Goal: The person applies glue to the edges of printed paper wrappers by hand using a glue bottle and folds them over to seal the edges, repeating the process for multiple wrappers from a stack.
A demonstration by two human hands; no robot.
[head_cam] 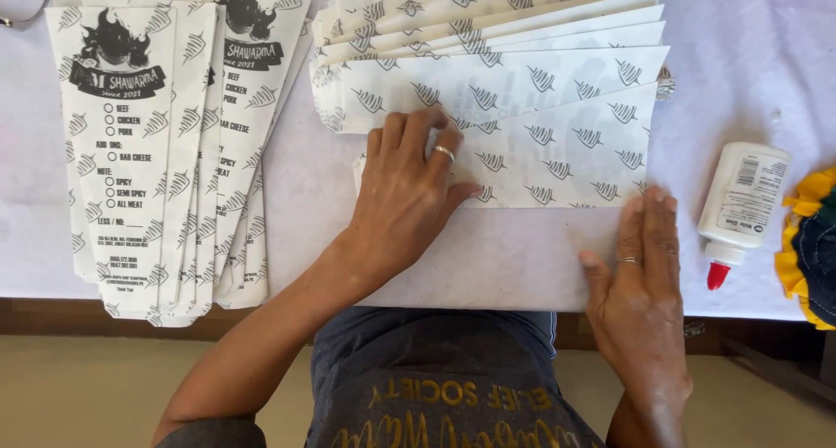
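A printed paper sheet (pixel 557 165) is pressed flat on the white table cover (pixel 749 74) by both hands. The left hand (pixel 407 191) is laid palm down on the sheet's left part, its fingers spread and extended, gripping nothing; a ring is worn on one finger. The right hand (pixel 640 278) is laid flat at the sheet's lower right edge, fingers held together and straight, also closed on nothing, with a ring seen on it as well. The sheet lies in front of the person, at the bottom of a fanned stack of similar patterned sheets (pixel 488 39) that reaches toward the top of the view. To the left, well apart from the hands, a pile of finished paper sleeves (pixel 148 143) with black print is spread out. A small white glue bottle (pixel 738 206) with a red tip lies just right of the right hand, beside a yellow-edged cloth (pixel 810 239).
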